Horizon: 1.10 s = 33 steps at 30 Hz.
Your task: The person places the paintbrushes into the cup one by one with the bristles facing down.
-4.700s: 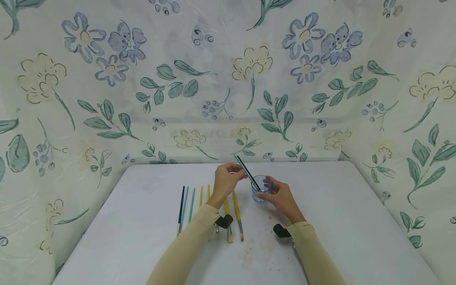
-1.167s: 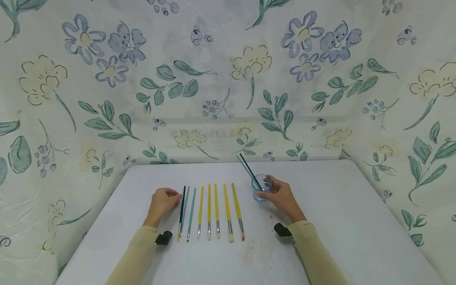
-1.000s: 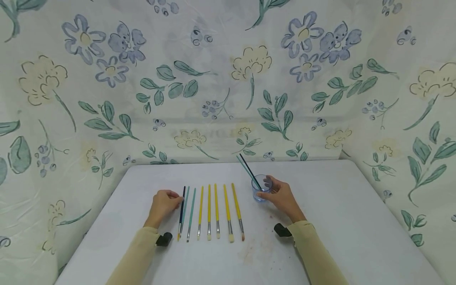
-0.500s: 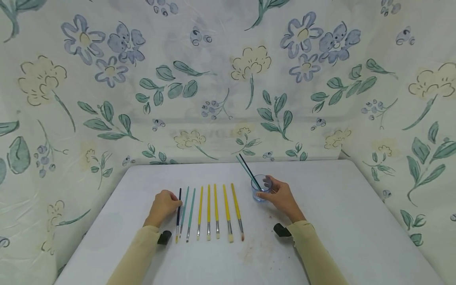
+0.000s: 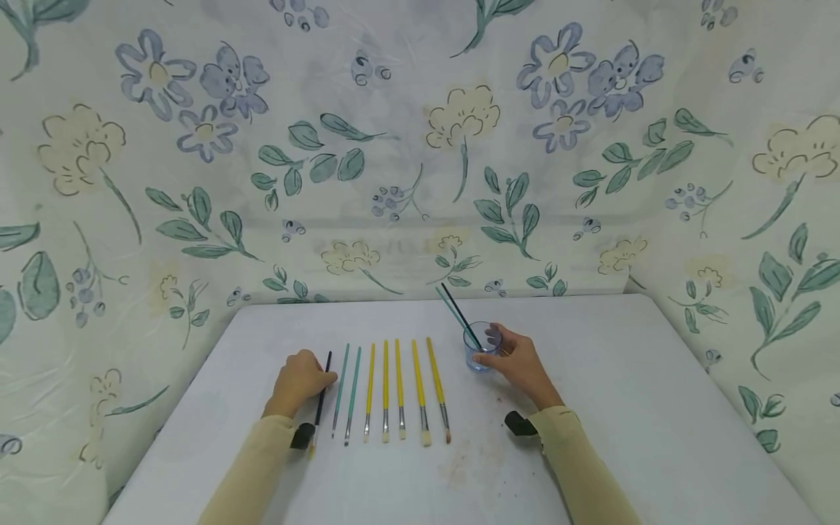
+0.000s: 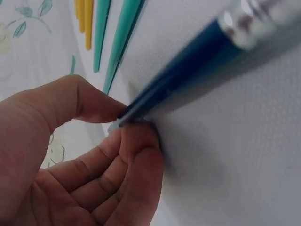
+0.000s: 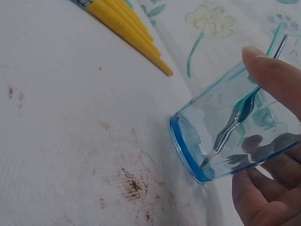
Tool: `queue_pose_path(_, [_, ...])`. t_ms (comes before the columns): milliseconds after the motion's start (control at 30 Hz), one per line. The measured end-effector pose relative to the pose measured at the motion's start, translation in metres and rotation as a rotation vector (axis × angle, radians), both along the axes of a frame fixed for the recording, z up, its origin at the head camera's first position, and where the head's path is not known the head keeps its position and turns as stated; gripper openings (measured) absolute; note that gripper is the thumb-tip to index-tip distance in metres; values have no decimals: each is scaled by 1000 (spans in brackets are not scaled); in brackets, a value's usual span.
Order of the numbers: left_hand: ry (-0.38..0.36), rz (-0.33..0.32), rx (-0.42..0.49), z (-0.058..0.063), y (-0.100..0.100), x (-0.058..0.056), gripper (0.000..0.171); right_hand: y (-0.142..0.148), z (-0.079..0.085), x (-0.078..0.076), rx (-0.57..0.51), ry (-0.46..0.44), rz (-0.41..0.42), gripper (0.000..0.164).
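Note:
Between thumb and fingers, my left hand (image 5: 298,380) pinches a dark blue paintbrush (image 6: 188,70) by its handle. In the head view that brush slants at the left end of the row, its bristles toward me. My right hand (image 5: 521,364) grips a clear blue-tinted glass (image 7: 211,127) from its right side. Inside the glass lean a teal paintbrush (image 5: 449,302) and a dark paintbrush (image 5: 454,300), handles up. Just right of my left hand lie two teal paintbrushes (image 5: 352,394) on the white table.
Several yellow paintbrushes (image 5: 399,383) lie side by side between the teal ones and the glass. Brownish stains (image 7: 134,186) mark the white table (image 5: 623,408) near the glass. A floral sheet (image 5: 420,182) hangs behind and at both sides.
My left hand left the brushes in the glass and went to the row's left end. It has pulled the dark blue brush leftward and tilted it. My right hand stays on the glass.

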<state>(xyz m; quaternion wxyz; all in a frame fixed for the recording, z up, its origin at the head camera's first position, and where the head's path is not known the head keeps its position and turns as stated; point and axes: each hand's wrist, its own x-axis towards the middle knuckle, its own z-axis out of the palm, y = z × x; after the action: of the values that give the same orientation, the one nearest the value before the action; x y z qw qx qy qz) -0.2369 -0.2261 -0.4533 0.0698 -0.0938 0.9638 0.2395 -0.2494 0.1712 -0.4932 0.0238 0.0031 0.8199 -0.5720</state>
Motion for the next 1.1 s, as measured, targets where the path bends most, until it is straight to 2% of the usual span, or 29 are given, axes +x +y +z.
queue_pose_path(133, [-38,0,45,-4,-8,-3,30,0,0,-1,2,-3,-1,89])
queue_pose_path(333, [-78,34,149,-9,-20,-5,32,0,-1,-1,-2,-2,-2,88])
queue_pose_path(633, [-55,70,386,1,-23,0,37,0,1,0,-4,6,4,88])
queue_pose_path(1100, [-5,88,476,11,-21,-1,39,1,-2,-1,-3,18,5,87])
